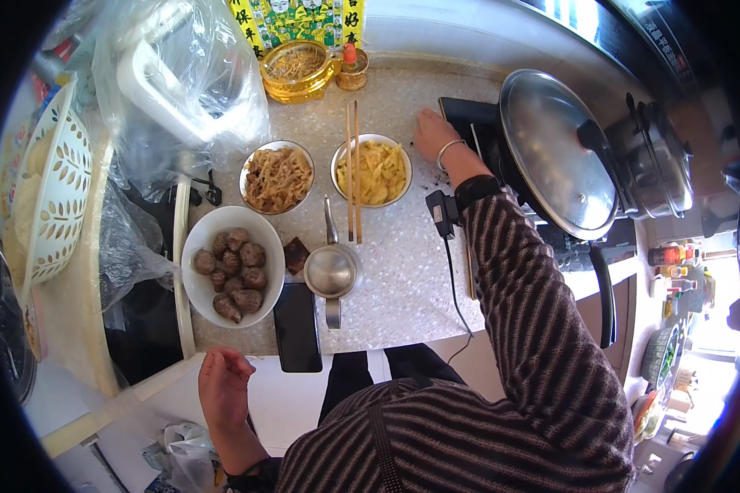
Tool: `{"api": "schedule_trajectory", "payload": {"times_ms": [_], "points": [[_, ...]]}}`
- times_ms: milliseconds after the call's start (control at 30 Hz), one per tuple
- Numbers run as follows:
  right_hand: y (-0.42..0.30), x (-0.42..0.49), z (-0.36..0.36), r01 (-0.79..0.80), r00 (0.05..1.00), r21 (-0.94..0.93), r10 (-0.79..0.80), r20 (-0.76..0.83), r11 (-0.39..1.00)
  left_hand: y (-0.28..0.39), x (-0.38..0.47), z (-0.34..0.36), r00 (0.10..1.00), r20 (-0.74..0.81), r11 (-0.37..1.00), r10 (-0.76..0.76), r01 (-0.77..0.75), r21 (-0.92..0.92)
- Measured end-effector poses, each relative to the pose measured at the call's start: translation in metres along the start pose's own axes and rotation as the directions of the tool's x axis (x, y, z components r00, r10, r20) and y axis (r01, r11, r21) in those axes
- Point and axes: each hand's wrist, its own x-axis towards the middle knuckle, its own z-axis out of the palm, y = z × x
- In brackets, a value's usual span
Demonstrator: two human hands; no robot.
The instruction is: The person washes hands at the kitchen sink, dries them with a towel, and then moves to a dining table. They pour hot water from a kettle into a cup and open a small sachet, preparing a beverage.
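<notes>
My right hand (436, 137) rests on the speckled countertop beside the left edge of the black gas stove (468, 114). Its fingers are curled under, so whatever they may hold is hidden. Dark specks (435, 179) lie on the counter by the wrist. Just off the counter's front edge, my left hand (225, 385) hangs with loosely bent fingers and nothing visible in it. Above it stands a white bowl of small taro-like tubers (234, 268). Chopsticks (354, 172) lie across a bowl of yellow food, perhaps scrambled egg (379, 172). To its left is a bowl of shredded food (277, 177).
A lidded wok (558, 154) covers the stove, its handle (603, 296) jutting frontward. A black phone (298, 330) overhangs the counter edge beside a metal ladle in a cup (331, 271). A cable (453, 277) trails off the edge. Behind stands a golden incense burner (299, 71).
</notes>
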Motion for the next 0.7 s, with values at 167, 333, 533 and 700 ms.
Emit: {"api": "schedule_trajectory", "payload": {"times_ms": [167, 333, 533, 700], "points": [[-0.016, -0.056, -0.023, -0.173, 0.920, -0.046, 0.178, 0.350, 0.984, -0.002, -0.001, -0.001, 1.000, -0.008, 0.999, 0.022, -0.022, -0.027], [-0.031, -0.079, -0.016, 0.023, 0.999, 0.187, -0.018, -0.027, 0.982, -0.003, -0.002, 0.006, 1.000, -0.006, 1.000, 0.007, -0.007, 0.001], [-0.028, -0.085, -0.014, 0.086, 0.996, 0.090, -0.089, 0.031, 0.992, -0.001, -0.004, 0.008, 0.997, 0.074, 1.000, 0.025, -0.026, 0.013], [-0.012, -0.146, -0.029, -0.102, 0.988, 0.127, 0.086, 0.126, 0.987, -0.006, -0.006, 0.009, 0.996, 0.085, 0.999, 0.036, -0.038, 0.025]]}}
